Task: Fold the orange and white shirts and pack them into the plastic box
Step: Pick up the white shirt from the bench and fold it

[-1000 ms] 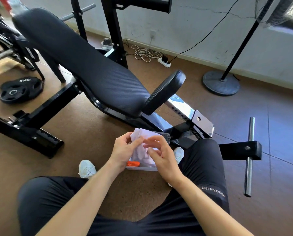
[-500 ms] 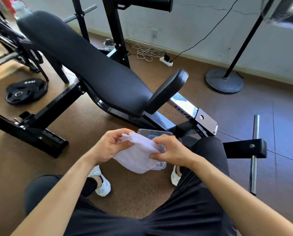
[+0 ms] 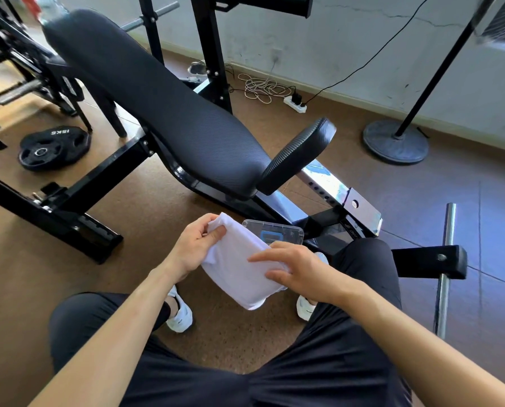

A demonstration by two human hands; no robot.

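A folded white shirt (image 3: 239, 268) hangs in the air between my knees, held by both hands. My left hand (image 3: 197, 245) pinches its upper left corner. My right hand (image 3: 298, 267) grips its right edge, fingers lying flat over the cloth. The clear plastic box (image 3: 274, 232) sits just behind the shirt, only its far rim and a blue label showing. The orange shirt is hidden from view.
A black padded weight bench (image 3: 169, 113) slants across the floor in front of me, its steel frame (image 3: 359, 205) to the right. A 15 kg plate (image 3: 54, 146) lies at the left. A fan stand base (image 3: 395, 142) and a power strip (image 3: 295, 102) are near the wall.
The white shirt has come up out of the box and now hangs between both hands. The orange piece seen in the box earlier is covered.
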